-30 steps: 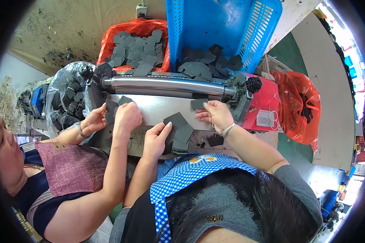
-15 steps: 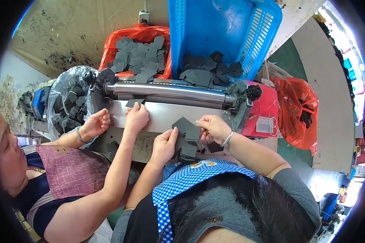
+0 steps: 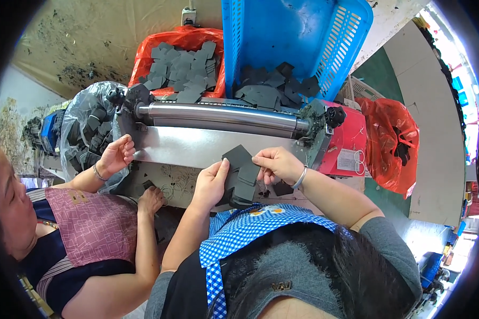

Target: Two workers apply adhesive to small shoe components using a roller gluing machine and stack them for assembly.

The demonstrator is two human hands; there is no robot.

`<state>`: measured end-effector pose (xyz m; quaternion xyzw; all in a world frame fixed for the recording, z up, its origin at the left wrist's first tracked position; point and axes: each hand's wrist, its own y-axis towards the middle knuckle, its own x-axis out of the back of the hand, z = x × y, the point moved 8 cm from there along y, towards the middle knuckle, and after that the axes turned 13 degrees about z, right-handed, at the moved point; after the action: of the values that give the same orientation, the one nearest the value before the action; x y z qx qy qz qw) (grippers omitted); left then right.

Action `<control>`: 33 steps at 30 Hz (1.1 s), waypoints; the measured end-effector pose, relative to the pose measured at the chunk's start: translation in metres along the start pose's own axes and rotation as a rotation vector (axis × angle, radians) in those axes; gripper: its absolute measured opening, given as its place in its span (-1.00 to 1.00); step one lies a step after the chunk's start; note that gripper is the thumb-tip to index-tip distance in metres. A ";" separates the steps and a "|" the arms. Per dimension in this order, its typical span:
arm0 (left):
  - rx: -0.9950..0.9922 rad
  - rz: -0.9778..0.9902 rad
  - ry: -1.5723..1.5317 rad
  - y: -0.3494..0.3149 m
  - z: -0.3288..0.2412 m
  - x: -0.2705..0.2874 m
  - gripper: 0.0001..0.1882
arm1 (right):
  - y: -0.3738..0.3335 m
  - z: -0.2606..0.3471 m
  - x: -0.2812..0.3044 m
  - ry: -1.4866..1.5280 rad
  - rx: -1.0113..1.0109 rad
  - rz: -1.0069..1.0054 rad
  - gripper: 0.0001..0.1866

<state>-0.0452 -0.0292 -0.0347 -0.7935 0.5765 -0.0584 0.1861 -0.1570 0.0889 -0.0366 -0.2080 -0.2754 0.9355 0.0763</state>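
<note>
My left hand (image 3: 212, 183) grips a fan of flat dark grey pieces (image 3: 237, 158) by its left edge, thumb on top. More such pieces overlap below it, just above my checked apron. Thumb and finger of my right hand (image 3: 278, 166) are pinched at the right edge of the same pieces. Both hands are in front of a roller machine, whose shiny metal roller (image 3: 223, 118) runs above a pale feed plate (image 3: 199, 142).
A co-worker's hands (image 3: 117, 155) are close on my left. Behind the roller stand a red bag (image 3: 138, 58) of grey pieces and a blue crate (image 3: 292, 26) holding more. A clear bag (image 3: 72, 122) is at left, another red bag (image 3: 394, 170) at right.
The co-worker's nearer hand has left the feed plate and dropped lower, and the grey piece there is gone from view. My hands have shifted slightly, still on the pieces.
</note>
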 end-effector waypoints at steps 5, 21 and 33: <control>-0.033 -0.038 -0.051 0.001 0.001 0.008 -0.64 | 0.002 -0.010 0.025 0.100 -0.001 -0.174 -0.75; -0.109 -0.245 0.249 -0.006 -0.024 0.006 -0.72 | -0.009 0.019 -0.013 -0.442 0.284 -0.183 -0.78; -0.081 0.038 -0.071 -0.001 -0.012 -0.005 -0.76 | -0.011 0.009 -0.004 -0.099 0.169 -0.191 -0.84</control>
<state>-0.0495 -0.0272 -0.0228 -0.7908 0.5864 -0.0034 0.1751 -0.1572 0.0929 -0.0222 -0.1274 -0.2176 0.9529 0.1684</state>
